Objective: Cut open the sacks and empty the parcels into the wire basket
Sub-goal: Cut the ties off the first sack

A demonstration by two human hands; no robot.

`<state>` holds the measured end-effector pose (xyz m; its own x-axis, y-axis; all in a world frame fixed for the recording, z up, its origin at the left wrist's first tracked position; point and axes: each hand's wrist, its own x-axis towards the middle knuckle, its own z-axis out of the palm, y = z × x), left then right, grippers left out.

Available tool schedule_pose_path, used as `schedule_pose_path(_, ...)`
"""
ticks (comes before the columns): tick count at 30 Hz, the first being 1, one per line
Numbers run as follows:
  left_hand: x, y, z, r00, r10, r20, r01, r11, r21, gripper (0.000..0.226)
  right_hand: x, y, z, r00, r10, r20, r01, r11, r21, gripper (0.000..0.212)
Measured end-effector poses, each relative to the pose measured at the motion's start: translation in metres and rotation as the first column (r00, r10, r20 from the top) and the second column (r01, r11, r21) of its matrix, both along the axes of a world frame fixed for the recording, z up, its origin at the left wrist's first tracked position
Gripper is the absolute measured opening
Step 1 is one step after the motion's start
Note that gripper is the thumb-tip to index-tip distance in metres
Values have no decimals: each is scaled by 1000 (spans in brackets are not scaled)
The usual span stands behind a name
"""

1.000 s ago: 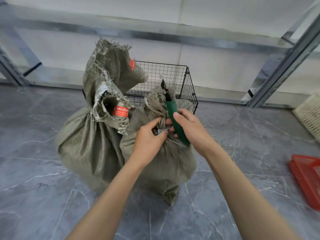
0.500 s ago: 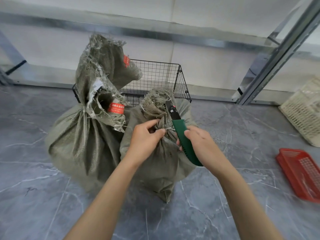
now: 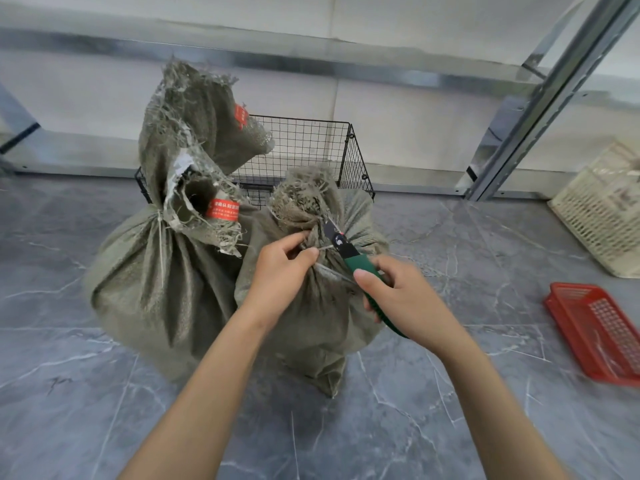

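Since 1 s ago R hand (image 3: pixel 408 299) has slid back & down from the neck of the small sack (image 3: pixel 311 323), so the knife (image 3: pixel 349 252) now slants up-left w/ blade tip at the gathered neck, not upright. L hand (image 3: pixel 280 271) stays at the neck.

Count: 2 sacks, 1 wire basket, 1 knife, 2 hands.

R hand's fingers are wrapped round the green handle, thumb on top. L hand pinches a thin pale tie (image 3: pixel 325 248) btw thumb & forefinger; the tie runs toward the blade.

Small sack stands on the grey floor (image 3: pixel 86 393), neck tied, pressed against the big sack (image 3: pixel 156 282) on its left. Big sack is also tied, frayed top flopped over, 2 red labels on it. Both sit just in front of the wire basket (image 3: pixel 311 147) & hide most of it; only its back & right walls show.

Around: red tray (image 3: pixel 595 327) on floor far right, cream slotted basket (image 3: pixel 602 209) behind it, metal rack upright (image 3: pixel 540 109) btw those & the wire basket. Open floor on near side & left of the sacks; a rack rail runs along the wall behind.
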<state>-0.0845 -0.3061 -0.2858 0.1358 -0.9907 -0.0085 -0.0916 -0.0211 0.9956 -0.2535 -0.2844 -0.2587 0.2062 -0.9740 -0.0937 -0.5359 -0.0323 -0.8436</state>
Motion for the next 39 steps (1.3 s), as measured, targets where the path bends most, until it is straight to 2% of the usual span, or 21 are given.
schedule_pose_path(7, -2, -4, -2, 995, 65, -77, -64, 998, 25, 22, -6, 7, 0, 994, 72, -81, -64, 993, 95, 23)
schedule_pose_path(21, -3, -6, -5, 985, 121, -121, -114, 991, 66, 31, -14, 7, -2, 990, 113, -88, -94, 976, 195, 25)
schedule_pose_path(28, -3, -6, -6, 989, 115, -94, -110, 992, 56, 30, -13, 7, -3, 992, 90, -92, -75, 985, 156, 26)
schedule_pose_path(39, -5, -4, -4, 991, 92, -99, -91, 996, 20, 27, -5, 9, -12, 995, 13, -101, -19, 998, -63, 18)
